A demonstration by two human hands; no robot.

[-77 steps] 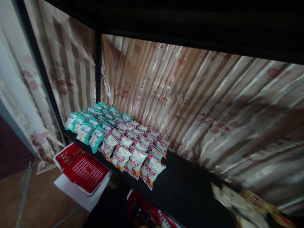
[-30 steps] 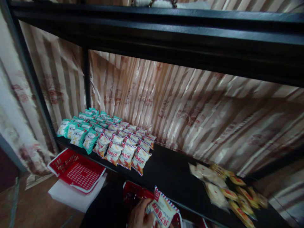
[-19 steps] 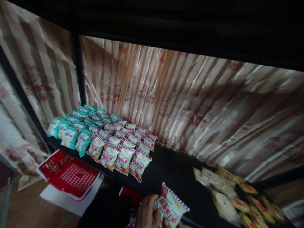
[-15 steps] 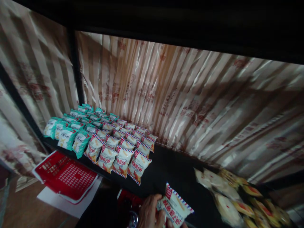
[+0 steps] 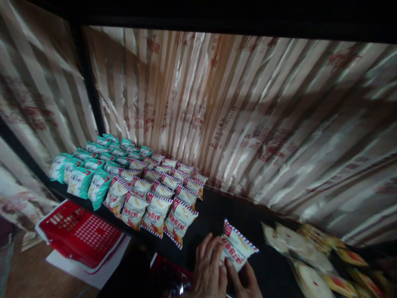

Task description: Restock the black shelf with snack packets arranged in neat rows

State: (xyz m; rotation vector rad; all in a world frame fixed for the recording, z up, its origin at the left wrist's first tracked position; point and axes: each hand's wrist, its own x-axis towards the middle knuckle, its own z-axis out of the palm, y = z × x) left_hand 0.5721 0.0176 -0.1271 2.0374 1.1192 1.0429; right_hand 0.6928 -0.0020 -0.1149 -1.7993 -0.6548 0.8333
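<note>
Low in the head view, my right hand holds a white snack bag with red lettering and a red-and-blue striped edge. The thumb lies across its front and the fingers go behind its lower right side. My left hand is against the bag's left side, fingers stretched out and close together, its thumb hidden. The bag tilts upright over the black shelf. To its left stand rows of matching white snack bags, beside teal snack bags.
A red basket sits below the shelf's front edge at left. Flat clear-wrapped packs and yellow packs lie at right. Striped printed sheeting covers the back, and a dark upper shelf crosses overhead.
My left hand has gone from pinching the bag's left side to stretched fingers beside it. More of my right hand shows on the bag. The view has shifted slightly.
</note>
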